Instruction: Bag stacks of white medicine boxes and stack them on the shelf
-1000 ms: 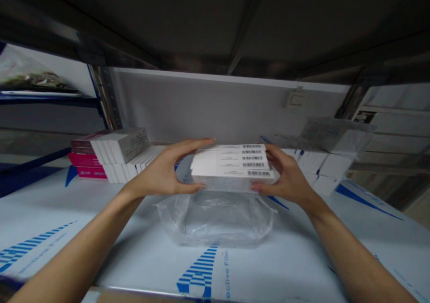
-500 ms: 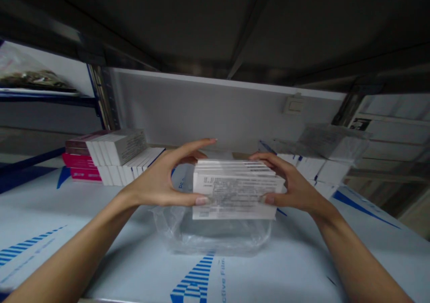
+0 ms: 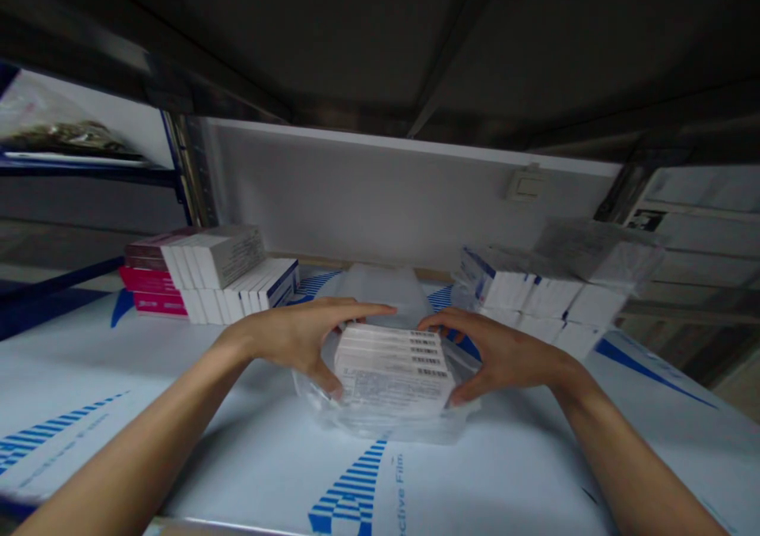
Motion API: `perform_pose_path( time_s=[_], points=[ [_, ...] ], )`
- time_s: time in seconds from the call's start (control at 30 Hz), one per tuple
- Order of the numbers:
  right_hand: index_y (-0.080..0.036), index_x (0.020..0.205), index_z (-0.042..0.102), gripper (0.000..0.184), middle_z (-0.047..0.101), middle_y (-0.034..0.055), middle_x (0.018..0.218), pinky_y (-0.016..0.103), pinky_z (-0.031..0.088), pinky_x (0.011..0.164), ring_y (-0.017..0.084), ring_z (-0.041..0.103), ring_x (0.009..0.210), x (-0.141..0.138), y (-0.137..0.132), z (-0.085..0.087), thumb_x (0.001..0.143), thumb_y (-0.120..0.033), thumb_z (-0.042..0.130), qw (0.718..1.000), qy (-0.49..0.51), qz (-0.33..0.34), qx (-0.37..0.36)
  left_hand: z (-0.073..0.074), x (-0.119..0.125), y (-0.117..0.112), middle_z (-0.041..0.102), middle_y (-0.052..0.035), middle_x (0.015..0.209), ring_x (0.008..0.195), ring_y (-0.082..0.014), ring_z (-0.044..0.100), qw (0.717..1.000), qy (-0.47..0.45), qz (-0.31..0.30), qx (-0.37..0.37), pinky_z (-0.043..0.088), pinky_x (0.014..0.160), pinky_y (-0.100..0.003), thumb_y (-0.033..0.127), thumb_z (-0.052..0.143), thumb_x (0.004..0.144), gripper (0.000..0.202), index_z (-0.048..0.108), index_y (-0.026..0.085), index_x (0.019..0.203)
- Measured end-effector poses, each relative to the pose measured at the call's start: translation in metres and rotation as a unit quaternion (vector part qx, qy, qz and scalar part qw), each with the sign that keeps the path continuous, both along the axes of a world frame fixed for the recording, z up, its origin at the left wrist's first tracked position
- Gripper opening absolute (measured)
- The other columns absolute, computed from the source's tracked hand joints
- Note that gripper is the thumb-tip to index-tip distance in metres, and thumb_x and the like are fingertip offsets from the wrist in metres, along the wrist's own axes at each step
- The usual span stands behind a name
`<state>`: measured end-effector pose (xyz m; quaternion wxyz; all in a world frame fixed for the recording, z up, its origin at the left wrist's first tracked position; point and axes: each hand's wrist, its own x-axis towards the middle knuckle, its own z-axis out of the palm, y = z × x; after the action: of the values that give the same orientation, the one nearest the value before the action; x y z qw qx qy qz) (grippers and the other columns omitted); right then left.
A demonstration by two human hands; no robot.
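Shelf [image 3: 178,393], barcoded cartons [image 3: 393,374] between left hand [image 3: 285,338], right hand [image 3: 504,354]

Soft, even light brightens the film-covered shelf [image 3: 178,385] below the fingers [image 3: 362,310], the shelf underside [image 3: 356,45] above them sits dim, and print on the white boxes [image 3: 392,378] between them seems slightly blurred.

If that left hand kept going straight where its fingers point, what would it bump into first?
Probably the right hand: the left hand points across the top of the clear plastic bag toward the right hand's fingertips. Depth is hard to judge here, though.
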<state>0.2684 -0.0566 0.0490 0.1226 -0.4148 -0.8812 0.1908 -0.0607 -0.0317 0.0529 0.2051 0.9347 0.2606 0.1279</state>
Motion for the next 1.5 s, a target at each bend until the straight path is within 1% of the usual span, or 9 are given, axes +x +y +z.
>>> perform_pose_path(
  time_s=[0.13, 0.3, 0.4, 0.53, 0.63, 0.77, 1.0, 1.17, 1.5],
  points=[
    [-0.025, 0.142, 0.047, 0.085, 0.068, 0.0102, 0.117, 0.031, 0.060, 0.068, 0.020, 0.072, 0.080, 0.011, -0.003, 0.003, 0.067, -0.037, 0.085, 0.994, 0.011, -0.072, -0.084, 0.005, -0.017, -0.005, 0.071, -0.0053, 0.110, 0.085, -0.0232, 0.068, 0.998, 0.026, 0.066, -0.003, 0.054, 0.071, -0.030, 0.035, 0.087, 0.062, 0.107, 0.035, 0.033, 0.156],
    [-0.025, 0.116, 0.058, 0.041, 0.065, -0.0059, 0.067, 0.022, 0.049, 0.044, 0.013, 0.064, 0.048, 0.022, -0.004, 0.009, 0.080, -0.028, 0.075, 0.974, 0.143, -0.046, -0.170, 0.026, -0.031, -0.012, 0.062, 0.0057, 0.063, 0.051, -0.0109, 0.058, 0.991, -0.071, 0.068, -0.093, 0.042, 0.047, -0.018, 0.028, 0.067, 0.087, 0.059, 0.054, 0.026, 0.143],
    [-0.024, 0.100, 0.060, 0.033, 0.065, -0.0069, 0.063, 0.021, 0.046, 0.039, 0.011, 0.059, 0.043, 0.021, -0.005, 0.021, 0.077, -0.033, 0.081, 0.948, 0.283, -0.070, -0.130, 0.033, -0.023, -0.010, 0.067, 0.0036, 0.067, 0.055, -0.0098, 0.060, 0.958, -0.255, 0.087, -0.095, 0.045, 0.052, -0.018, 0.028, 0.074, 0.084, 0.043, 0.066, 0.023, 0.125],
    [-0.022, 0.088, 0.069, 0.032, 0.069, -0.0025, 0.067, 0.023, 0.052, 0.046, 0.011, 0.062, 0.048, 0.010, -0.008, 0.029, 0.066, -0.035, 0.090, 0.897, 0.434, -0.088, 0.000, 0.022, 0.002, -0.006, 0.074, -0.0009, 0.078, 0.094, -0.0196, 0.071, 0.855, -0.508, 0.065, -0.080, 0.056, 0.078, -0.028, 0.028, 0.082, 0.077, 0.019, 0.072, 0.022, 0.093],
    [-0.024, 0.086, 0.075, 0.025, 0.075, 0.0008, 0.076, 0.026, 0.058, 0.059, 0.015, 0.070, 0.063, -0.003, -0.014, 0.027, 0.067, -0.031, 0.090, 0.880, 0.465, -0.073, 0.067, 0.009, 0.022, -0.008, 0.077, -0.0052, 0.101, 0.121, -0.0282, 0.064, 0.822, -0.546, -0.018, -0.164, 0.056, 0.096, -0.044, 0.029, 0.078, 0.082, 0.017, 0.071, 0.022, 0.096],
    [-0.027, 0.093, 0.078, 0.016, 0.078, 0.0025, 0.092, 0.031, 0.060, 0.078, 0.018, 0.073, 0.084, -0.024, -0.023, 0.023, 0.077, -0.026, 0.082, 0.898, 0.420, -0.022, 0.129, 0.004, 0.046, -0.013, 0.061, -0.0122, 0.139, 0.097, -0.0228, 0.073, 0.852, -0.451, -0.060, -0.259, 0.061, 0.074, -0.036, 0.026, 0.072, 0.087, 0.034, 0.063, 0.024, 0.120],
    [-0.027, 0.096, 0.074, 0.009, 0.073, 0.0031, 0.090, 0.035, 0.056, 0.076, 0.019, 0.067, 0.089, -0.061, -0.030, 0.016, 0.087, -0.024, 0.073, 0.913, 0.317, 0.060, 0.250, 0.004, 0.074, -0.015, 0.067, -0.0013, 0.084, 0.066, -0.0115, 0.059, 0.928, -0.270, -0.077, -0.244, 0.050, 0.063, -0.025, 0.031, 0.074, 0.085, 0.023, 0.069, 0.017, 0.103],
    [-0.030, 0.122, 0.060, 0.038, 0.073, 0.0044, 0.105, 0.039, 0.057, 0.087, 0.019, 0.068, 0.096, -0.058, -0.025, 0.008, 0.086, -0.027, 0.074, 0.898, 0.371, 0.013, 0.237, -0.007, 0.079, -0.020, 0.057, 0.0007, 0.061, 0.057, -0.0108, 0.049, 0.932, -0.288, -0.041, -0.215, 0.042, 0.059, -0.025, 0.048, 0.055, 0.098, 0.041, 0.063, 0.016, 0.073],
    [-0.022, 0.089, 0.071, 0.015, 0.071, 0.0007, 0.079, 0.031, 0.054, 0.069, 0.015, 0.065, 0.071, -0.043, -0.013, 0.006, 0.084, -0.036, 0.076, 0.930, 0.307, -0.011, 0.202, -0.005, 0.072, -0.016, 0.065, -0.0010, 0.086, 0.073, -0.0123, 0.064, 0.913, -0.365, -0.020, -0.184, 0.053, 0.070, -0.027, 0.036, 0.062, 0.096, 0.021, 0.059, 0.020, 0.109]
  ],
)
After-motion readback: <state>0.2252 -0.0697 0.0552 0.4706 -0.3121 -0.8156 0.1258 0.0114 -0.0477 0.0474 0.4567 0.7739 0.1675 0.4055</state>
